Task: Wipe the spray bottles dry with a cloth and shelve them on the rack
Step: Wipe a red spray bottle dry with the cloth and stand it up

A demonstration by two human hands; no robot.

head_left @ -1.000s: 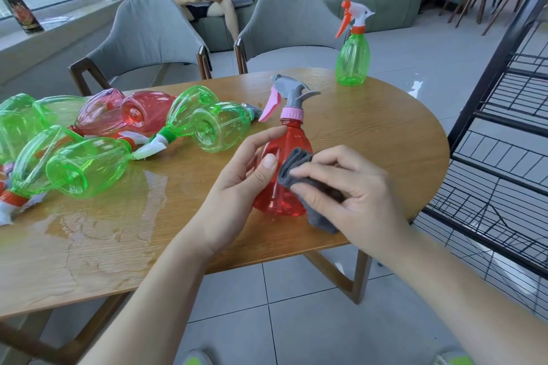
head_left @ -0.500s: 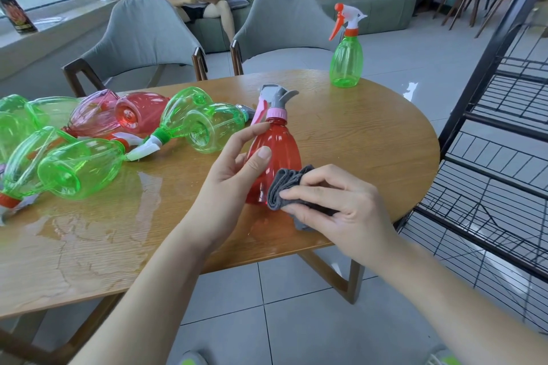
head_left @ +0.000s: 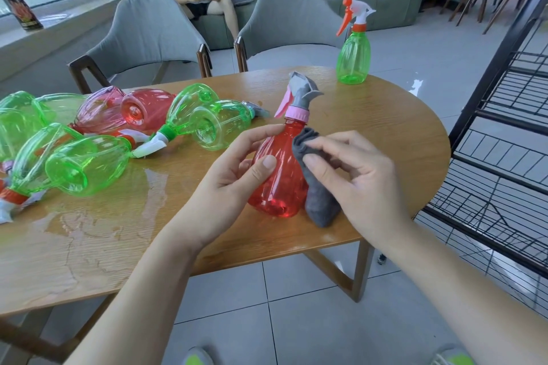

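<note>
Red spray bottle stands upright near the front edge of the wooden table, with a grey trigger head and pink collar on top. Left hand grips the bottle body from its left side, thumb on the front face and fingers curled round the shoulder just below the collar. Right hand pinches a grey cloth between thumb and fingers and presses its bunched top against the right side of the bottle; the loose end of the cloth hangs down to the tabletop. Green spray bottle stands upright at the far edge of the table, well apart from the hands. Pile of bottles, green and red, lies on its side across the left half of the table, beside a film of water on the wood. Black wire rack stands just to the right of the table.
</note>
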